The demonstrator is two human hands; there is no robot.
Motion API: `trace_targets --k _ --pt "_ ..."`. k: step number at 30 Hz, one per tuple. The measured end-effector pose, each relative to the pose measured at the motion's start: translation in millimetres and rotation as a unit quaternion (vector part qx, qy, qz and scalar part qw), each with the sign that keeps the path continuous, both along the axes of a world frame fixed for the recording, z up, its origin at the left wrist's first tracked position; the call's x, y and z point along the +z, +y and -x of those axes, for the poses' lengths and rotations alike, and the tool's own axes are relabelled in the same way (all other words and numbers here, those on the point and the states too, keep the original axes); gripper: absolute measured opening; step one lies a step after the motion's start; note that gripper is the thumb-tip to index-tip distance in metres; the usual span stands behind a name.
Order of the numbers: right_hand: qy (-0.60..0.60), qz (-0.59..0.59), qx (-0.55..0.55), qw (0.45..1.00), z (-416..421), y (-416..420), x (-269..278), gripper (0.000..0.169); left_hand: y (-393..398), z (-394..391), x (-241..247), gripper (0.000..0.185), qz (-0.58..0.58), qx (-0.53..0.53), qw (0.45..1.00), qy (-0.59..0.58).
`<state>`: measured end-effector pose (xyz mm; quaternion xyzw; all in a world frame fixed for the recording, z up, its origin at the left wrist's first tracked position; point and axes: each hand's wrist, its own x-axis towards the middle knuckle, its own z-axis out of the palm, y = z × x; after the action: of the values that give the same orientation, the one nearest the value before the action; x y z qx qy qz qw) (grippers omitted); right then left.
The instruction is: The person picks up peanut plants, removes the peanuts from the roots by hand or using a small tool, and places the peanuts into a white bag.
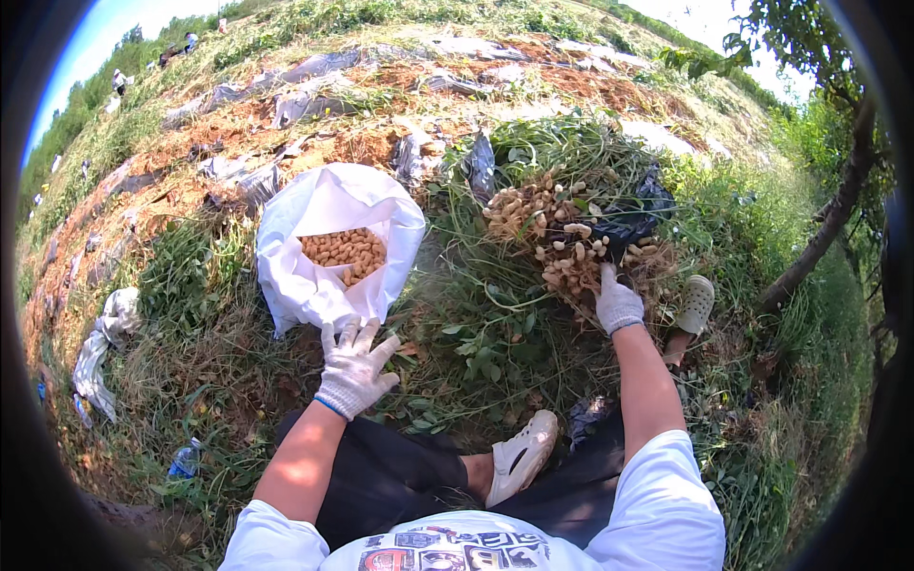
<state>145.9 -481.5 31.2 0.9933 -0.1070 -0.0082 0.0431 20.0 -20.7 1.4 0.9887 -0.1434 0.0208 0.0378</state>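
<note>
A white sack (pixel 275 243) stands on the grass in front of me, its mouth spread and peanuts in their shells (pixel 346 253) inside. My left hand (pixel 357 371), in a white knitted glove, has its fingers spread at the sack's near edge and grips nothing that I can see. To the right lies a heap of pulled peanut plants (pixel 571 143) with pods (pixel 564 214) clustered on the roots. My right hand (pixel 618 303), gloved too, reaches into the near side of these roots; its fingertips are partly hidden, so its hold cannot be made out. Black plastic film (pixel 635 221) is caught among the plants.
My crossed legs and pale clogs (pixel 525 457) are close below. A crumpled white sack (pixel 96 364) and a plastic bottle (pixel 186 460) lie at the left. A tree trunk (pixel 828 228) leans at the right. Strips of film cover the red soil beyond; distant people (pixel 119 82) are at the upper left.
</note>
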Motion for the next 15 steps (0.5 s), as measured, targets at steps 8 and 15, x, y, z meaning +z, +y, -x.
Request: trace_targets --k 8,15 --pt "0.032 0.131 -0.202 0.970 62 -198 58 0.057 24 0 -6 0.064 0.064 -0.021 0.996 -0.050" --pt "0.300 0.291 -0.214 0.883 61 -97 94 0.073 17 -1 -7 0.061 0.098 -0.031 0.993 -0.054"
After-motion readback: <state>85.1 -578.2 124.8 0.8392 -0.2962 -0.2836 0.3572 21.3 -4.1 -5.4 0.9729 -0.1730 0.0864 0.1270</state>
